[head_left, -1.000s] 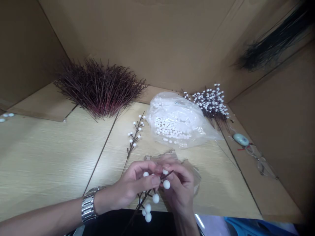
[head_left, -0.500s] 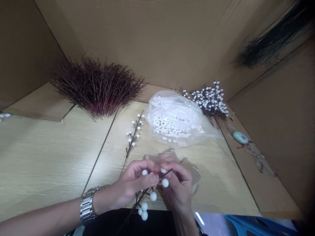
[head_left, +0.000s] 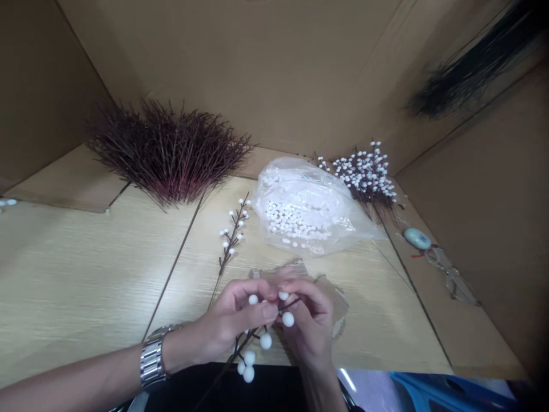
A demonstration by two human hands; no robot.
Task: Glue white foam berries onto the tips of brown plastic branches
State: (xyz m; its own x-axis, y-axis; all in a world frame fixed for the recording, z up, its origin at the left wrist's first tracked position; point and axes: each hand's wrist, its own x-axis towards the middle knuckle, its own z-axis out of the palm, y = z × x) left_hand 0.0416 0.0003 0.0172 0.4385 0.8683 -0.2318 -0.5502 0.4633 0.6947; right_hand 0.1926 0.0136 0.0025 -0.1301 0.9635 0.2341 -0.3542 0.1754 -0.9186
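L hand [head_left: 234, 317] grip's clamped on brown twig [head_left: 245, 343] w/ white balls [head_left: 266, 341]. R hand [head_left: 311, 317] grip's pinched on one ball [head_left: 283, 296] nr tip. Clear bag [head_left: 317, 197] lies beyond.

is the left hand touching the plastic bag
Apart: the head view shows a strip of tabletop between the left hand and the plastic bag beyond it

Left hand [head_left: 225, 320] and right hand [head_left: 312, 332] hold a white-berried twig [head_left: 245, 344] — a plastic bag [head_left: 326, 191] lying beyond.
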